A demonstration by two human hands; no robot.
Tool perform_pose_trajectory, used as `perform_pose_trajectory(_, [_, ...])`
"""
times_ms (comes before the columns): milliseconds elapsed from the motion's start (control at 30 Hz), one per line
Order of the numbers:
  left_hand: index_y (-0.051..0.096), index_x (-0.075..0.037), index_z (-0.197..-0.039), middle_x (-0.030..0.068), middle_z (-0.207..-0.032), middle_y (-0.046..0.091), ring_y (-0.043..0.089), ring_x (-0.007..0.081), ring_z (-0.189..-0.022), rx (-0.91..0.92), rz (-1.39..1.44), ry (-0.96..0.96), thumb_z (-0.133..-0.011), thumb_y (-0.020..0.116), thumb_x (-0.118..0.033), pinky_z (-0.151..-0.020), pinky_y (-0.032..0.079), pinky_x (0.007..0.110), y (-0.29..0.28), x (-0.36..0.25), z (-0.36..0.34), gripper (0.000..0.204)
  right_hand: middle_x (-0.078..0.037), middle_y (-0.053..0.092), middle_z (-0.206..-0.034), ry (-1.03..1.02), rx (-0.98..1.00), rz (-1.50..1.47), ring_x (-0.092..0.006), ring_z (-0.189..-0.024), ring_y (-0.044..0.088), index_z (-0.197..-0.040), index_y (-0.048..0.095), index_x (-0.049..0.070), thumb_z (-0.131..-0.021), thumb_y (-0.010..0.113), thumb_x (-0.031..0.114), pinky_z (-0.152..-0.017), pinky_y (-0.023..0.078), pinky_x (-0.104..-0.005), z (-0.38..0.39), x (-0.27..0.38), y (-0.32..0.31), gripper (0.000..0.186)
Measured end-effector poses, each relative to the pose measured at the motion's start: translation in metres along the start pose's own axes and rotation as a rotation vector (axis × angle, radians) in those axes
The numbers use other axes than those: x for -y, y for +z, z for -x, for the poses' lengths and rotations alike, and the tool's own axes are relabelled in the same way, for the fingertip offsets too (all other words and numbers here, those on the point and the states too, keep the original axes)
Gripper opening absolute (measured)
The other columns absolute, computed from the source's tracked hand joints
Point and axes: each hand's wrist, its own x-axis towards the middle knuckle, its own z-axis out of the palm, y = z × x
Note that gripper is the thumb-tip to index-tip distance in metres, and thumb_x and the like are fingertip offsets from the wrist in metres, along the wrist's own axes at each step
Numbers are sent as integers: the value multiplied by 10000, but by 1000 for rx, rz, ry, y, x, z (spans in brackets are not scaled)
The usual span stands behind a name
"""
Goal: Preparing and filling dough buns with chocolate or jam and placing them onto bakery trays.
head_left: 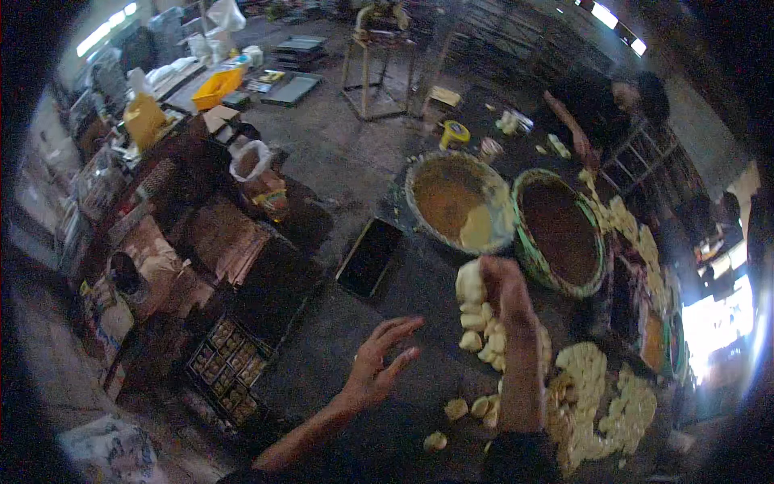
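Note:
My right hand is closed on a pale dough lump, over a heap of smaller pale pieces on the dark tabletop. My left hand hangs over the table left of that heap, fingers apart and holding nothing. Beyond my hands are a bowl of yellowish-brown contents and a green-rimmed basin with dark brown contents. A black rectangular phone-like item lies left of the bowls. Flattened, spread pale dough covers the table at right.
A co-worker reaches toward the table at upper right. A tray of small items sits at lower left, near sacks or boxes. A yellow tape dispenser-like object, a metal stand and a yellow crate are farther back.

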Motion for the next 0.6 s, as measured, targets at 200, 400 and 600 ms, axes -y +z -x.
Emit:
perform_pose_trajectory(200, [534,-24,-1147,33,-972,584,586,142,-917,163,949,-573,-960,545,-173,-840,476,274,9,13,29,239,-46,651,-753,-222,-838,305,-189,-663,637,-1007,640,33,-942,545,320,-636,513,-329,81,-91,161,309])
perform_pose_trajectory(400, [583,-13,-1111,53,-1017,607,602,140,-886,288,555,-25,-953,555,-169,-839,490,290,-52,-29,76,224,-142,621,-679,-408,-1176,1268,-170,-616,626,-935,661,-3,-927,576,238,-596,474,-295,97,-135,260,255])
perform_pose_trajectory(600, [664,-5,-1004,89,-972,685,628,120,-922,166,512,-98,-878,672,-156,-796,508,288,-133,-65,121,197,-55,613,-601,-366,-887,1064,-160,-486,566,-732,637,40,-906,615,273,-548,495,-319,90,-158,355,292])
